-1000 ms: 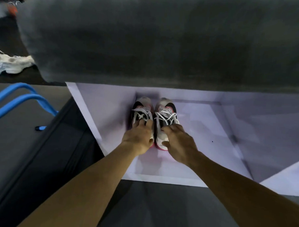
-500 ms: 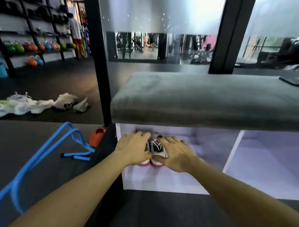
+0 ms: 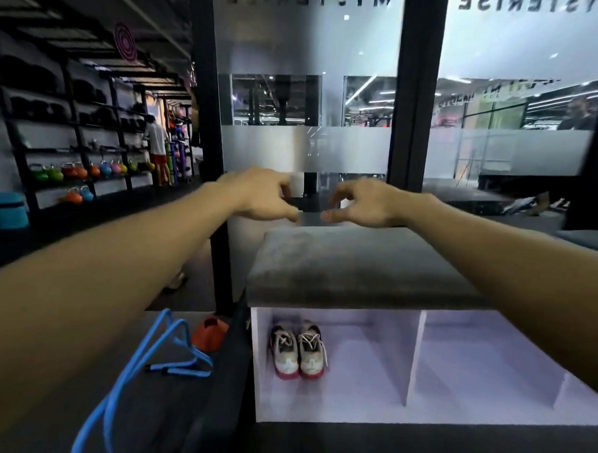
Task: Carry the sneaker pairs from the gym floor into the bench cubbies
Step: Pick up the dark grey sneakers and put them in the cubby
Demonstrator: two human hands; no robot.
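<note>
Head view: both hands, left hand and right hand, are hovering loosely curled and empty; the sneaker pair is sitting near the left cubby front, where a passing foot could be knocking it out.

glass wall | mirrored lettering "MYSTERISE" | twice

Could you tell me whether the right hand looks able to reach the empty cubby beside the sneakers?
Probably yes: the right hand is free, and the right cubby is open-fronted with nothing visibly blocking it.
</note>
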